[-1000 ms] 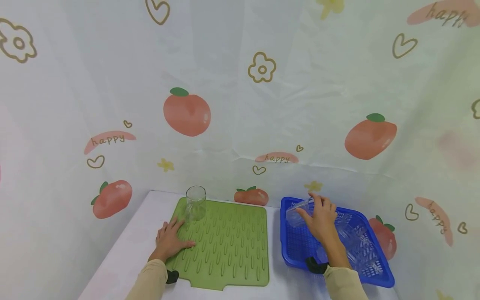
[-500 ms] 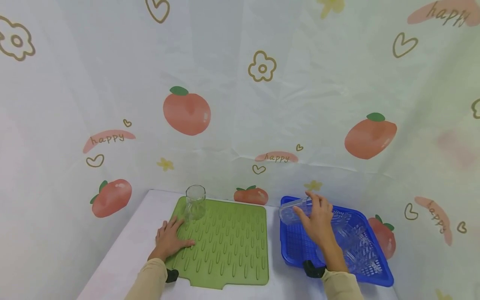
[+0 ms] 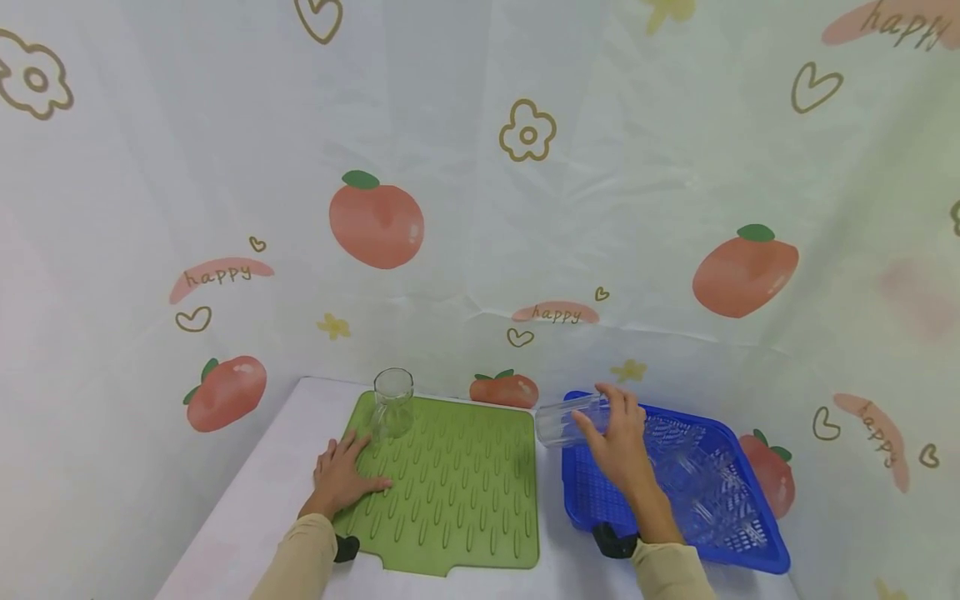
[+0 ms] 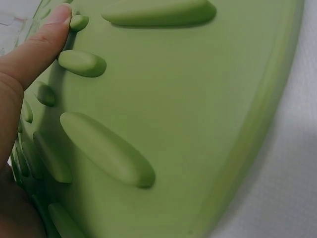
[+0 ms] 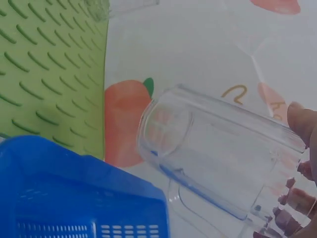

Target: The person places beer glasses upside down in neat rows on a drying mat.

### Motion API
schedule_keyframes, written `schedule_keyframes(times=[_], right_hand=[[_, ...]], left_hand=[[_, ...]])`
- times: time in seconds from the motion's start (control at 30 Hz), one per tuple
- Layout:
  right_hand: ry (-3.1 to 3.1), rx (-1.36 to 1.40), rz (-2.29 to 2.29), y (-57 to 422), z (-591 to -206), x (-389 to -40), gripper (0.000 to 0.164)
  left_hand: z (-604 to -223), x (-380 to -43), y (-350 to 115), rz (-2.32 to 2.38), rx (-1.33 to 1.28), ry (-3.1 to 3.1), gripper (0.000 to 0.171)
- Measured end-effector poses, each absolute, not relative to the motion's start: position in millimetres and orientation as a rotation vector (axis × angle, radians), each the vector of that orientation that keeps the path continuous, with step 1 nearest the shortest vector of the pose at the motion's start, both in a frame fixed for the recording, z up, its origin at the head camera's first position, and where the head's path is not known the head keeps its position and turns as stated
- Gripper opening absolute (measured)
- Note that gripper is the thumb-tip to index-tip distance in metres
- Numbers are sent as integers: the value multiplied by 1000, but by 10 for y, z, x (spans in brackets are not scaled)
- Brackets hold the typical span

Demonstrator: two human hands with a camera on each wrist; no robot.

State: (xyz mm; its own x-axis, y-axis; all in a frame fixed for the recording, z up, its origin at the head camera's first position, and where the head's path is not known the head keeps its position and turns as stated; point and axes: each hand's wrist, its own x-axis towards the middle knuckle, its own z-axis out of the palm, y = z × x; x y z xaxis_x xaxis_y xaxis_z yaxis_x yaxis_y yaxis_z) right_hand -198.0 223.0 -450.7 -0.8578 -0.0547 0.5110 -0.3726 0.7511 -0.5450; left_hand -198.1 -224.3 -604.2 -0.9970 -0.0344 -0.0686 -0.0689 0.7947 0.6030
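Note:
My right hand [image 3: 621,440] grips a clear glass mug [image 5: 213,153] near its rim, seen close in the right wrist view. The mug lies tilted on its side in the air, its base toward the left and its handle hanging below. In the head view it overlaps the left edge of the blue basket [image 3: 573,500]. My left hand [image 3: 343,477] rests with spread fingers on the left side of the green ridged mat [image 3: 465,500]; its thumb [image 4: 42,47] lies along the mat in the left wrist view. Another glass mug [image 3: 393,404] stands on the mat's far left corner.
Several clear glasses [image 3: 701,483] lie inside the blue basket on the right. A white patterned curtain [image 3: 450,275] hangs right behind the table [image 3: 247,500]. A narrow strip of white tabletop separates the mat from the basket.
My right hand has lifted the glass mug and carried it left, from within the basket to over its left edge. My left hand has stayed on the mat.

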Motion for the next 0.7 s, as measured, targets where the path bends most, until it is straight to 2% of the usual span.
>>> schedule_keyframes(times=[0.7], right_hand=[[-2573,241,1199,1969,-4681,-1930,61]], left_hand=[[-6063,-1984,-2251,975,-59,2950,108]])
